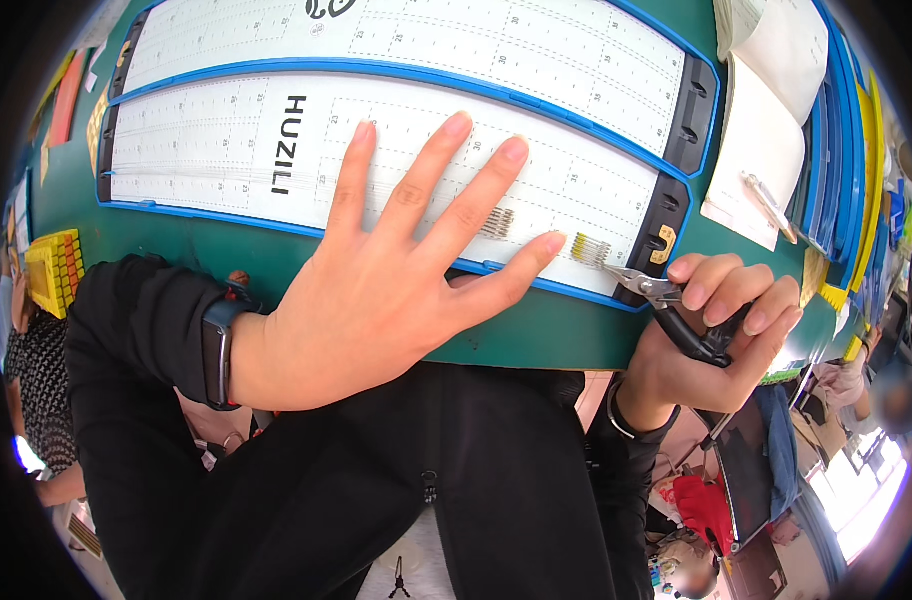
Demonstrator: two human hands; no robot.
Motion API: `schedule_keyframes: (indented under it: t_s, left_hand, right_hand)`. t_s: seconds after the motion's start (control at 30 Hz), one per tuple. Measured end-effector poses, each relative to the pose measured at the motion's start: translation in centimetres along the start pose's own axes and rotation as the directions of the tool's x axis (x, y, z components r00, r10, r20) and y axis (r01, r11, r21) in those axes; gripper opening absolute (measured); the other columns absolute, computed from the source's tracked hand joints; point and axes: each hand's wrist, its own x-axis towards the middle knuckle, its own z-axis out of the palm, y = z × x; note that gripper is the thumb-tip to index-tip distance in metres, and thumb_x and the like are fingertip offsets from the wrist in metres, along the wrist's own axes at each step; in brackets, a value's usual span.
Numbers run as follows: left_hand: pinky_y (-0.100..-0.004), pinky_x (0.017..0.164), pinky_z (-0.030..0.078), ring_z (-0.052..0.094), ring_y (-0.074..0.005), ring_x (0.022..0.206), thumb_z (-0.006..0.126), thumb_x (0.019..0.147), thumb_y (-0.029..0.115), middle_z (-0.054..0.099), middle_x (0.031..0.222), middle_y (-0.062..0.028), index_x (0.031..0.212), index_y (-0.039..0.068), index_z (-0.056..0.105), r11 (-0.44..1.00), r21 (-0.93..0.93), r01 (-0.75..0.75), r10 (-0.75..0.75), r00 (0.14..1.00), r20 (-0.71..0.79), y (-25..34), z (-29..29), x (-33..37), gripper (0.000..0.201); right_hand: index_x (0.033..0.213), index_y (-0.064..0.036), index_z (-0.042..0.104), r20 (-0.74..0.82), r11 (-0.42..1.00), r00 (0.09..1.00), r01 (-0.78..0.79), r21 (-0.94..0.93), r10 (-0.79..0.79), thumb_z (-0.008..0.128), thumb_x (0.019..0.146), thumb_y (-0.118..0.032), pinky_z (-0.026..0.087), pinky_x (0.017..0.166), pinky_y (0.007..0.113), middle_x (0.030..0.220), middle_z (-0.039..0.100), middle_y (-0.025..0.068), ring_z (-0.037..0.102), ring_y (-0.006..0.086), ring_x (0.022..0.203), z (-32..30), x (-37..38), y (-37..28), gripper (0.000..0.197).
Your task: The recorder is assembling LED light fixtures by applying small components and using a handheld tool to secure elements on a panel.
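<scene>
While the left hand (396, 270) spreads open over the board (216, 140), fingers apart and nothing visible in its hold, the right hand (721, 330) is clamped around the pliers (648, 287) at the board's near right corner. Their tip reaches over the board's edge to the yellow pins (588, 247) near its right end; whether it nips one is too small to tell. Because those lie so close together, a skewed pull could bend one or knock its neighbours askew. The left thumb sits between them and the grey pins (497, 222), nearer the board's middle, so a careless twitch might scatter either row. A shove from the palm could slide the board across the table (536, 340), spoiling the pliers' aim.
</scene>
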Motion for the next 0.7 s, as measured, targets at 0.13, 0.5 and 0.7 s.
schedule_keyframes:
  t_s: [0.13,0.5,0.7]
  left_hand:
    - [-0.0706,0.101,0.022,0.028,-0.0456,0.136,0.052,0.084,0.01,0.027,0.151,-0.0195,0.136,0.032,0.048,1.0,-0.011,0.007,-0.007,1.0,0.003,0.07,0.07,-0.02,0.057]
    - [-0.0704,0.102,0.021,0.026,-0.0454,0.137,0.053,0.08,0.005,0.025,0.151,-0.0192,0.138,0.031,0.045,1.0,-0.016,0.009,-0.009,1.0,0.002,0.19,0.34,-0.05,0.063]
    - [-0.07,0.103,0.02,0.028,-0.045,0.136,0.052,0.081,0.005,0.025,0.151,-0.0192,0.137,0.031,0.046,1.0,-0.003,-0.003,0.003,1.0,-0.013,0.04,0.3,0.03,0.061]
  right_hand:
    - [0.08,-0.0116,0.032,0.03,1.0,1.0,-0.001,-0.002,0.001,0.021,0.103,-0.028,0.051,0.057,0.04,0.06,0.038,0.0057,0.047,0.0208,0.051,-0.05,0.01,0.0,0.03]
    - [0.079,-0.0115,0.032,-0.01,1.0,1.0,-0.017,-0.003,0.017,0.022,0.102,-0.029,0.051,0.057,0.039,0.059,0.037,0.0053,0.046,0.02,0.049,0.15,-0.09,0.03,0.031]
    - [0.078,-0.0117,0.032,-0.034,0.999,0.999,-0.01,-0.032,0.009,0.023,0.102,-0.029,0.05,0.054,0.039,0.057,0.036,0.0049,0.044,0.0192,0.047,0.35,0.0,-0.05,0.031]
